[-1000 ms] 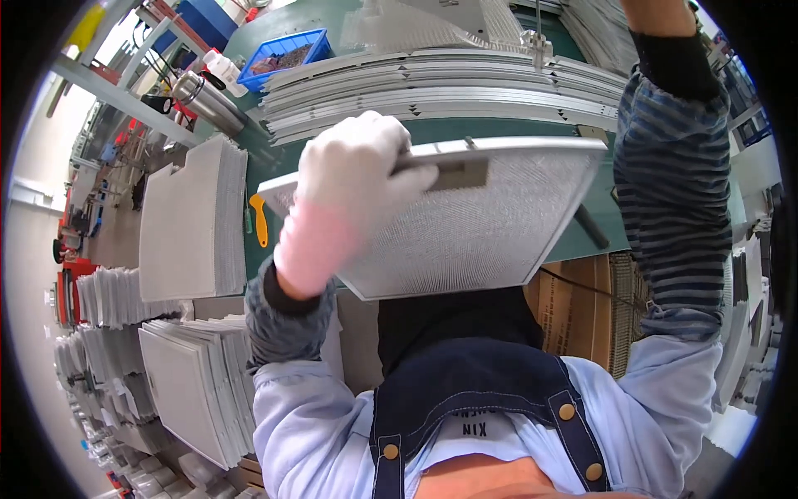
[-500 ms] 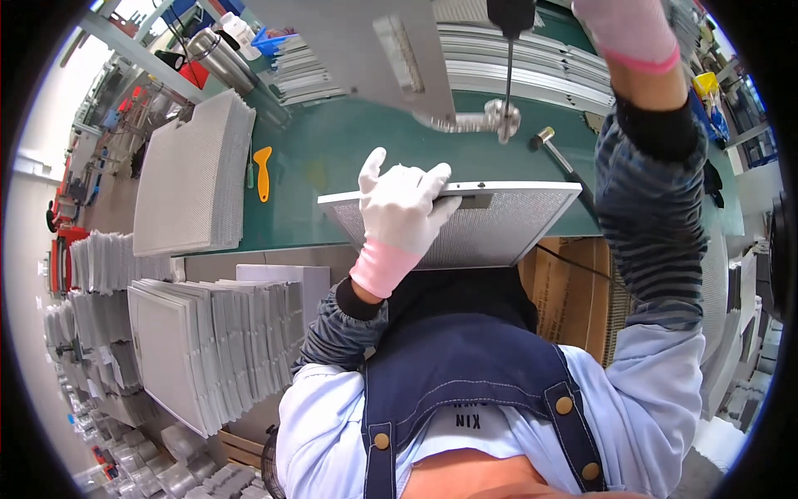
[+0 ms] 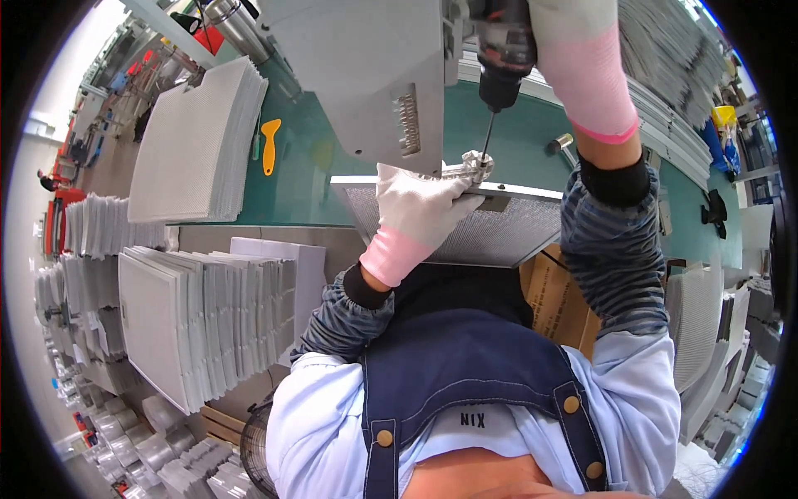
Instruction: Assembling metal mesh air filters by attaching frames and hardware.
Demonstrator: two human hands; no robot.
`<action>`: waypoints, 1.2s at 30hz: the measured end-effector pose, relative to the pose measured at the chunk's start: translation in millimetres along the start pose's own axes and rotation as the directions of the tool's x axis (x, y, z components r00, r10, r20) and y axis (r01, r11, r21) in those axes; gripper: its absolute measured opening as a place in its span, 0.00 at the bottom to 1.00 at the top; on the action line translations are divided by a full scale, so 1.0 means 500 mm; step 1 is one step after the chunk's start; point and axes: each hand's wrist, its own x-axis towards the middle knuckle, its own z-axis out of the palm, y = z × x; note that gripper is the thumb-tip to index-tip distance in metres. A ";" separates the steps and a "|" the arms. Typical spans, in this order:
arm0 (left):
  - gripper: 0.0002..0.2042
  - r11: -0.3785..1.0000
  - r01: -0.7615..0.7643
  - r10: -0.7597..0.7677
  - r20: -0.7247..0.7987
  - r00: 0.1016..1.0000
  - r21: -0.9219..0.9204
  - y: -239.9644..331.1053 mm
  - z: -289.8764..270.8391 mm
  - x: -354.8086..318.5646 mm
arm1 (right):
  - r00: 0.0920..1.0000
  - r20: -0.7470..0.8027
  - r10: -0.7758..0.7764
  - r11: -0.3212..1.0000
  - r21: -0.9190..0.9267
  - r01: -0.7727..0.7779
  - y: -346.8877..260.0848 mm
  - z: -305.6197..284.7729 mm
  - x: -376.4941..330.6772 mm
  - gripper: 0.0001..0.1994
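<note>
My left hand [image 3: 416, 204] wears a white glove with a pink cuff and is closed on the upper rim of a framed metal mesh panel [image 3: 499, 233]. The panel tilts at the table's near edge, in front of my apron. At the top, my gloved right hand [image 3: 578, 50] is at a dark power screwdriver [image 3: 503, 50]; the view's edge cuts off part of its grip. The driver's long thin bit [image 3: 489, 133] points down into a small metal jaw [image 3: 474, 166], which sits at the panel's rim beside my left fingers. A grey machine housing [image 3: 366, 75] hangs over this spot.
Stacked mesh sheets [image 3: 191, 141] and a yellow scraper [image 3: 269, 147] lie on the green table [image 3: 312, 158] at left. A hammer [image 3: 561, 143] lies right of the jaw. Many framed panels [image 3: 199, 316] stand lower left; a cardboard box [image 3: 557, 295] is below the table.
The screwdriver, jaw and grey housing have come down closer, to the panel's rim. My right hand has moved left and nearer. My left hand still grips the panel, its thumb no longer raised.
</note>
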 end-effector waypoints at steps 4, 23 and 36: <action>0.12 0.998 0.019 -0.023 0.055 0.998 0.064 0.002 0.009 -0.009 | 0.996 0.072 0.043 0.999 -0.002 -0.043 0.018 -0.005 -0.010 0.05; 0.20 0.993 -0.091 0.091 -0.005 0.996 -0.076 -0.012 0.028 -0.037 | 0.894 0.336 -0.295 0.876 0.470 0.113 0.113 -0.022 -0.030 0.08; 0.20 0.629 0.555 -0.579 0.148 0.802 -0.545 -0.237 -0.137 -0.185 | 0.976 0.169 0.134 0.990 -0.076 -0.123 0.084 -0.149 -0.068 0.13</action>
